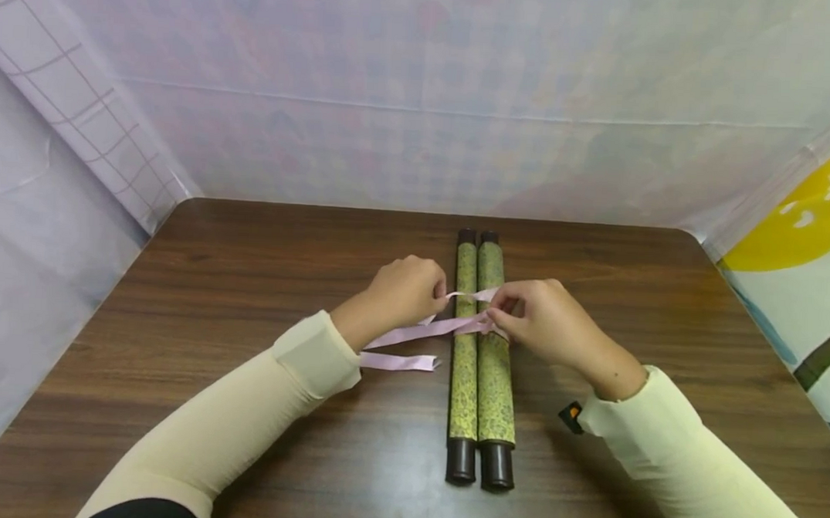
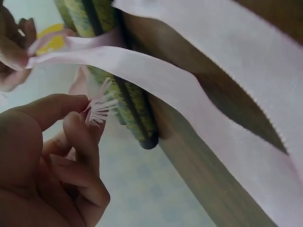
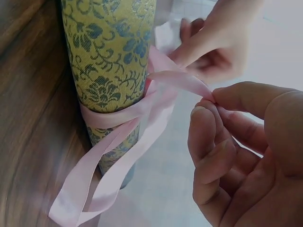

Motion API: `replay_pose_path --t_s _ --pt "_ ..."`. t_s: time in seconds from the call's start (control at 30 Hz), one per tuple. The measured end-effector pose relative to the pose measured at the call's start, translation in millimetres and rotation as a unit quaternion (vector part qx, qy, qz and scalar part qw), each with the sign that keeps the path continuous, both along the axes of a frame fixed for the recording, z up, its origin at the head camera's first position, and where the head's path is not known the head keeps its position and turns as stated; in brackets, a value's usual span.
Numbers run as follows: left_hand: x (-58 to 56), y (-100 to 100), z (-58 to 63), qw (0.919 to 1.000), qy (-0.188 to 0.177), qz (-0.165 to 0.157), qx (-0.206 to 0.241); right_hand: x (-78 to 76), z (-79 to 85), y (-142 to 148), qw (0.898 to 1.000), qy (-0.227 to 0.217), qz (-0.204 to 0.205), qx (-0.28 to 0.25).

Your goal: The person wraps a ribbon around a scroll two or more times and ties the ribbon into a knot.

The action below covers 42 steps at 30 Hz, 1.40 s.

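Observation:
A scroll (image 1: 496, 386) with a yellow-green floral cover and dark end knobs lies on the table, its two rolls side by side and pointing away from me. Pink ribbon (image 3: 116, 117) wraps around its middle. My left hand (image 1: 408, 290), left of the rolls, pinches a frayed ribbon end (image 2: 100, 109) between thumb and forefinger. Over the right-hand roll, my right hand (image 1: 541, 315) pinches another part of the ribbon with thumb and fingertips. One strand stretches across the rolls between the hands. Loose ribbon lengths (image 1: 400, 362) trail out to the left, under my left forearm.
The brown wooden table (image 1: 248, 267) has rounded far corners. Behind it hangs a pale checked curtain (image 1: 422, 97). At the right is a cloth with a yellow print (image 1: 795, 218). A small black item with an orange spot (image 1: 571, 417) shows by my right cuff.

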<state>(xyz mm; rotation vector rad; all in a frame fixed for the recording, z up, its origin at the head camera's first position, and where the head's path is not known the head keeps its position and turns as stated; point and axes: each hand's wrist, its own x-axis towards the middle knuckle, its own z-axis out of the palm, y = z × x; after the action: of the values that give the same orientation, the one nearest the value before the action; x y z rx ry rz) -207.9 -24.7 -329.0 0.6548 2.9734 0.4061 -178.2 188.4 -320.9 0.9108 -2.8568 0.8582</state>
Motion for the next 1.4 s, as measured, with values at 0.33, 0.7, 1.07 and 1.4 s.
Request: replay_pose_path --t_s 0.33,0.7,1.07,1.4 --pt "30.2 -11.1 7.9 0.9993 -0.028 -0.02 0.014 -3.9 2.5 1.3 1.0 0.015 -0.004 0.011" --pt "56.3 -0.2 1.1 0.9932 -0.061 -0.082 0.055 -11.1 6.1 3.3 0.999 0.025 -0.004 0.029" --pt "68.4 32.1 -7.6 0.9785 -0.042 -0.154 0.13 -15.0 8.7 4.9 0.999 0.019 0.008 0.034" --pt "72.4 60.2 -11.2 0.9677 -0.036 -0.186 0.166 -15.7 13.8 3.6 0.999 -0.003 0.01 0.03"
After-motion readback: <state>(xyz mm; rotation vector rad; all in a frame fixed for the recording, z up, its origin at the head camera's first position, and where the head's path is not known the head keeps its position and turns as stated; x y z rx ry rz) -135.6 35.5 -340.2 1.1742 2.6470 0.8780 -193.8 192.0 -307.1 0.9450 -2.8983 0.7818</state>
